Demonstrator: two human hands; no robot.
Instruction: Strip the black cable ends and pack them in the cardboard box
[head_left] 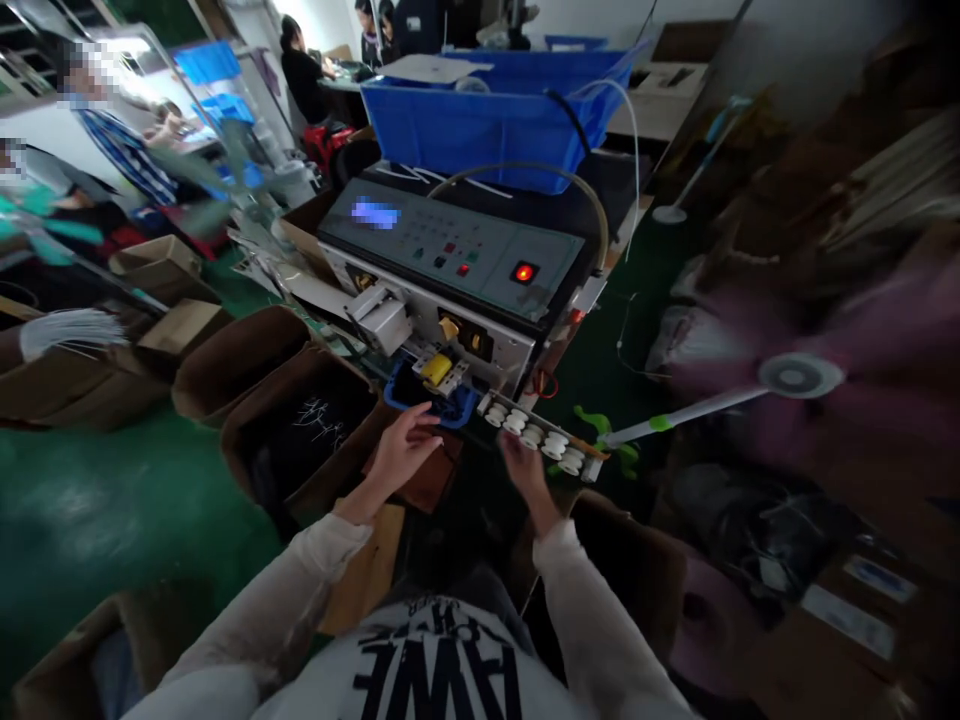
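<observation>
Green-painted floor (90, 510) is noted around a cramped workstation; seated co-workers (304, 75) are observed far ahead of the hands. Grey machine (450, 300) with a lit red button (523, 272) stands directly ahead of both hands, and a blue plastic bin (480, 130) is placed beyond it.

Left hand (405, 450) is held open, fingers spread, just below a blue plastic holder (431, 408). Contact with the holder cannot be confirmed. Yellow block (436, 369) is seated just beyond the holder. Right hand (527, 468) is held with fingers loosely together; no clamped object is made out, and whether anything fine is pinched cannot be told. Row of white rollers (536, 432) is located just ahead of the right hand, along the machine's front edge.

Thin white wires (322, 418) are seen lying in a brown box (255, 440) to the left of the left hand. Pink-bladed fan (799, 375) is noted well right of the right hand.

Holder is judged light and stiff, best taken by its rim. Rollers are judged hard and smooth, offering little grip. Wires are judged light, springy and prone to tangling, and are best gathered mid-length.
</observation>
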